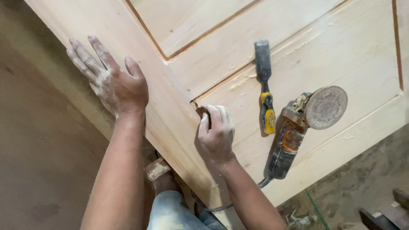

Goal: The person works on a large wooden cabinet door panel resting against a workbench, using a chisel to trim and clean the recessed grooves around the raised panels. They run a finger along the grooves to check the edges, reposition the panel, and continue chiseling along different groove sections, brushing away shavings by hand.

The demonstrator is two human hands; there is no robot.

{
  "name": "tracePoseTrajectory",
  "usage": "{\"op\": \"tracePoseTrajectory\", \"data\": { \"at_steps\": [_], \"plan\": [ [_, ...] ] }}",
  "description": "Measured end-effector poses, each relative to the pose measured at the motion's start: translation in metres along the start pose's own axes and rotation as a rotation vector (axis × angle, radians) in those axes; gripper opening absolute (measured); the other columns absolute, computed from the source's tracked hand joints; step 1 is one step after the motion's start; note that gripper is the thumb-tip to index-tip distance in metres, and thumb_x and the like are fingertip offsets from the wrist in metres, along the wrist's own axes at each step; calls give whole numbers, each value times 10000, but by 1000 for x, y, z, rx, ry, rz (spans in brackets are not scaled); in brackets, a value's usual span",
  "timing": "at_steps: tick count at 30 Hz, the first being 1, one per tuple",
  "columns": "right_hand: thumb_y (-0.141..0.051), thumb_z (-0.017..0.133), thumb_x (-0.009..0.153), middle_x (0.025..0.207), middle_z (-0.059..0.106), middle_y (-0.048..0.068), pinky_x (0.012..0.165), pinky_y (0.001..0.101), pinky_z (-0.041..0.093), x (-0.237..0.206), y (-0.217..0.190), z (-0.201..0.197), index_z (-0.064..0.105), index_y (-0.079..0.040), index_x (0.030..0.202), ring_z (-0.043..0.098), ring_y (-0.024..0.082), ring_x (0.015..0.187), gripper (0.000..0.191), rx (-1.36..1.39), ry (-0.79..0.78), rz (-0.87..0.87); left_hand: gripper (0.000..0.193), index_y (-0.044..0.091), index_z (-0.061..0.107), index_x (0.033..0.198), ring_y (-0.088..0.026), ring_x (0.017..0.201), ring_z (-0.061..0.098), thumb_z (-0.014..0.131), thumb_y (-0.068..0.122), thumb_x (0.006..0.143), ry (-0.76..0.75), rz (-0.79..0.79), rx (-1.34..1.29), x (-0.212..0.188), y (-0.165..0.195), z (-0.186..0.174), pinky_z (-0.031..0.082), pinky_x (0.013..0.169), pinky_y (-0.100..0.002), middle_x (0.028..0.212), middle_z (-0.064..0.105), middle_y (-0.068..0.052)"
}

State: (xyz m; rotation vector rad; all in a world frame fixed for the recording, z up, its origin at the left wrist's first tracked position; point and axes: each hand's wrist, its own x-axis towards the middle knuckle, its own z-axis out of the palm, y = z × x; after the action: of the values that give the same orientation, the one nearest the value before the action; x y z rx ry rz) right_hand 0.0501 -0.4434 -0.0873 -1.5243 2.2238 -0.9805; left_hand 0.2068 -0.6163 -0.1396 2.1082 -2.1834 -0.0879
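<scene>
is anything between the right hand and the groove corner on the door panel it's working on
Nothing visible. The right hand already has its fingertips at the groove corner of the wooden door. The chisel and angle grinder lie off to its right.

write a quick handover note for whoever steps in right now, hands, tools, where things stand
Left hand: flat and open on the outer frame of the wooden door panel, dusty with sawdust.
Right hand: fingers curled, pressing a small brownish piece, likely sandpaper, at the corner of a panel groove.
Chisel with a yellow handle lies loose on the panel, right of that hand.
Angle grinder with a sanding disc lies beside the chisel, cord trailing off the edge.
Done: the surface looks pale and sanded, with dust along the grooves.
Left: this groove corner is in hand; other grooves cannot be judged.
</scene>
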Motion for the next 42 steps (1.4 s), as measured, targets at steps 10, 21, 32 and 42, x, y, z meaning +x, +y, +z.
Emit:
{"op": "tracePoseTrajectory", "data": {
  "at_steps": [10, 21, 32, 42],
  "plan": [
    [-19, 701, 954, 958, 645, 150, 845, 438, 520, 9, -4, 16, 673, 18, 1090, 637, 332, 915, 143, -89, -16, -172, 779, -9, 217, 1673, -428, 1622, 29, 539, 308, 1039, -51, -58, -27, 0, 1, 3, 415, 1249, -553, 1703, 48, -265],
    [66, 676, 899, 935, 648, 159, 829, 435, 519, 3, 0, 13, 677, 24, 1075, 618, 344, 887, 181, -124, -81, -233, 807, -22, 194, 1666, -444, 1588, 52, 510, 323, 1009, -44, -52, -121, -2, 1, 12, 398, 1279, -585, 1690, 50, -295],
    [98, 659, 874, 970, 654, 166, 830, 437, 527, 0, 11, 14, 667, 26, 1129, 625, 357, 896, 265, -70, -100, -278, 722, -105, 301, 1610, -480, 1593, 120, 501, 298, 1046, -91, -62, -174, -2, 3, 4, 372, 1253, -568, 1667, 177, -353],
    [101, 669, 874, 937, 642, 160, 811, 423, 529, 5, 10, 13, 663, 31, 1114, 622, 348, 871, 250, -68, -105, -319, 740, -93, 273, 1627, -487, 1623, 109, 517, 309, 1056, -54, -66, -190, 0, 3, 3, 373, 1256, -599, 1673, 150, -350]
  ]
}}
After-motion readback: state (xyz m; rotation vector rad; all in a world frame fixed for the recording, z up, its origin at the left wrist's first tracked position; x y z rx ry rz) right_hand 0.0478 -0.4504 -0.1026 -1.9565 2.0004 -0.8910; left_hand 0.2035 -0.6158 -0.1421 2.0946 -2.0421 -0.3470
